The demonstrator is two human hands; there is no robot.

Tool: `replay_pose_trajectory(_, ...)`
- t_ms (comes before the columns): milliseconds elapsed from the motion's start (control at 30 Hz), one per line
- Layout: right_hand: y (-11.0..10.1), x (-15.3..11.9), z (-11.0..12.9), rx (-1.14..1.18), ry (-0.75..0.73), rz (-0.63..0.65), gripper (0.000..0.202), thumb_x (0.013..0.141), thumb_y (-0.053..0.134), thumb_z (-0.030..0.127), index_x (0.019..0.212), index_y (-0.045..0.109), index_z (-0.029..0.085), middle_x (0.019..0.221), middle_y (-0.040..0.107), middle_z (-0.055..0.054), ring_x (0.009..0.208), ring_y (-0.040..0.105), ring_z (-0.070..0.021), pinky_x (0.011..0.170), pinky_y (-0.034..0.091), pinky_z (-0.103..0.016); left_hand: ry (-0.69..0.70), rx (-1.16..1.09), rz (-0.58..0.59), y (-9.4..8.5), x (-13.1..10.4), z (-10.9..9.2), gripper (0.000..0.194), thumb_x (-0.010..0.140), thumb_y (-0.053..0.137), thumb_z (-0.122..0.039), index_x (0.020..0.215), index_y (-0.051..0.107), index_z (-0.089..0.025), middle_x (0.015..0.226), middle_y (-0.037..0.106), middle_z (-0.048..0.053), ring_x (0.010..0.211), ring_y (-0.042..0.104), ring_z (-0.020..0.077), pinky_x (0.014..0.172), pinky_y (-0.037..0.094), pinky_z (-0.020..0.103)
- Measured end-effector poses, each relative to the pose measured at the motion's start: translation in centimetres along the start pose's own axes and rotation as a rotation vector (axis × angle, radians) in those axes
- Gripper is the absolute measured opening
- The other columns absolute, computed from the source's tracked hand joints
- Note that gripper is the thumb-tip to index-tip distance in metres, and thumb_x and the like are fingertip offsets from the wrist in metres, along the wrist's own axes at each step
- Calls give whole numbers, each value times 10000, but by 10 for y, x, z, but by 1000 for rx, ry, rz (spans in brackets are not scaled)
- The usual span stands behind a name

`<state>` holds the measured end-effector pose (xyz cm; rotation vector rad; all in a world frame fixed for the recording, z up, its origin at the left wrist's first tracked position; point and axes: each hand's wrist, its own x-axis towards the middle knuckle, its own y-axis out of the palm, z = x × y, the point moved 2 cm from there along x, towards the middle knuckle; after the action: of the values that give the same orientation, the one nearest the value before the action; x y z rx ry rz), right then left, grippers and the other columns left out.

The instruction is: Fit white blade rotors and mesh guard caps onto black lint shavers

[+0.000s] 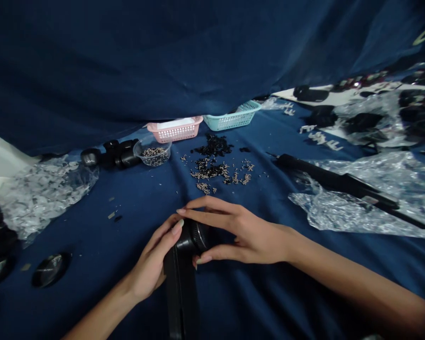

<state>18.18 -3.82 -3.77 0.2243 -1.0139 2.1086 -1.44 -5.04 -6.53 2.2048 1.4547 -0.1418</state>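
Note:
A black plastic device (180, 288) with a long, grooved body lies in front of me, its far end a rounded head with a ribbed ring (199, 236). My left hand (150, 264) is closed around the left side of the head, thumb on top. From the right, my right hand (239, 231) spans the ribbed ring; its fingertips reach over the far side beside my left fingers, and the thumb is at the near side. Its palm stays off the device. The ring's right side lies partly in shadow under the hand.
Small screws (207, 170) and black pieces (215, 145) lie beyond my hands. Behind are a clear tub (155, 158), a pink basket (177, 132) and a teal basket (233, 121). A corded black electric screwdriver (333, 182) rests right on plastic wrap. Left lies a bag of whitish parts (46, 189).

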Motion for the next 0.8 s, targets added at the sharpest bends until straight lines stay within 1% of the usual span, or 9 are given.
replay_pose_trajectory(100, 2, -1, -1, -33, 27, -50, 755, 864, 775, 331, 1500, 440, 98, 1329, 516, -165, 1249, 545, -234, 1077, 485, -373, 96, 41, -12, 1, 2, -3, 413, 853, 690, -521, 1149, 723, -234, 970, 739, 40, 758, 666, 162, 671, 534, 251)
replay_pose_trajectory(200, 3, -1, -3, -14, 83, -148, 816, 770, 857, 354, 1449, 498, 80, 1232, 543, -138, 985, 632, -180, 906, 572, -322, 181, 134, -35, -1, 2, -3, 363, 886, 650, -518, 1114, 721, -245, 1005, 724, 21, 850, 641, 151, 813, 519, 247)
replay_pose_trajectory(267, 4, -1, -5, 12, 111, -190, 735, 746, 873, 352, 1364, 580, 83, 1140, 589, -106, 852, 632, -149, 827, 585, -302, 226, 202, -53, -3, 2, -3, 357, 898, 637, -514, 1130, 706, -251, 1008, 717, 12, 866, 616, 141, 844, 495, 234)
replay_pose_trajectory(333, 3, 0, -5, 12, 117, -206, 624, 762, 861, 344, 1282, 640, 80, 1076, 624, -96, 845, 635, -156, 822, 580, -306, 256, 241, -66, -5, 2, -3, 341, 909, 628, -503, 1131, 699, -254, 994, 711, 7, 856, 600, 134, 823, 484, 219)
replay_pose_trajectory(433, 2, 0, -3, -5, 96, -197, 577, 789, 840, 337, 1277, 654, 93, 1088, 645, -110, 925, 647, -189, 858, 571, -330, 242, 224, -44, -4, 2, -3, 328, 907, 633, -493, 1121, 691, -251, 991, 701, 11, 834, 610, 130, 759, 494, 207)
replay_pose_trajectory(533, 0, 0, -1, -10, 50, -173, 580, 803, 833, 309, 1325, 636, 148, 1153, 632, -106, 1033, 637, -206, 937, 548, -353, 159, 139, -31, -3, 3, -3, 364, 887, 641, -520, 1122, 659, -243, 860, 687, 11, 704, 631, 133, 634, 513, 216)
replay_pose_trajectory(633, -1, -1, -1, -11, 22, -152, 598, 803, 835, 281, 1348, 620, 160, 1178, 613, -101, 1086, 620, -206, 979, 528, -358, 65, 71, -29, -2, 3, 0, 374, 879, 632, -543, 1097, 634, -239, 714, 649, -8, 554, 606, 126, 528, 496, 217)
replay_pose_trajectory(700, -1, -1, -2, -3, 36, -154, 596, 773, 858, 297, 1311, 643, 155, 1138, 623, -92, 1013, 634, -194, 935, 548, -346, 56, 77, -10, -1, 2, 1, 365, 879, 635, -534, 1088, 635, -235, 772, 661, -3, 572, 611, 122, 537, 506, 219)
replay_pose_trajectory(800, 0, 0, -3, -9, 48, -174, 586, 738, 879, 333, 1250, 668, 142, 1082, 637, -82, 878, 633, -167, 845, 573, -321, 98, 131, -4, -1, 2, 0, 352, 903, 603, -529, 1102, 635, -240, 866, 666, -5, 620, 598, 113, 569, 510, 217)
